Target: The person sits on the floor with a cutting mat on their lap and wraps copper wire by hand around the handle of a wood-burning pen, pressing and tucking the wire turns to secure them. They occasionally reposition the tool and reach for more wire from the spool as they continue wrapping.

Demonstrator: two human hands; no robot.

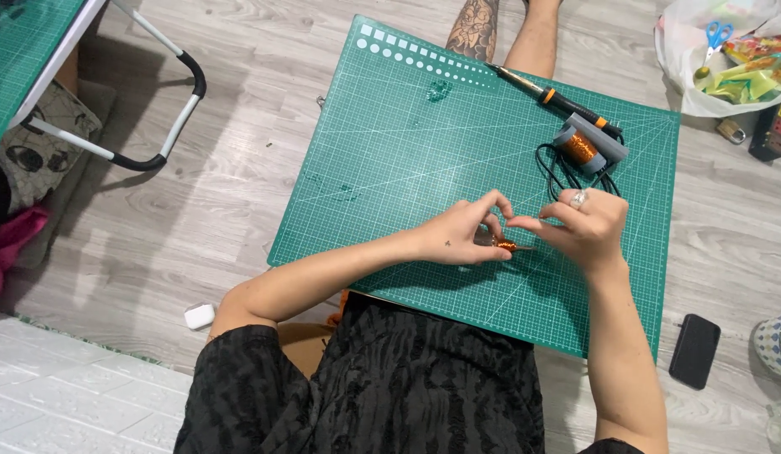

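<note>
My left hand and my right hand meet over the near middle of a green cutting mat. Between their fingertips sits a small piece wound with copper-coloured wire, held by both hands just above the mat. A ring shows on my right hand. Behind my right hand lies a grey spool of copper wire and a soldering iron with a black and orange handle and a black cord.
Another person's tattooed leg rests at the mat's far edge. A plastic bag with blue scissors lies far right. A black phone and a patterned cup sit right; a white folding-table leg stands left.
</note>
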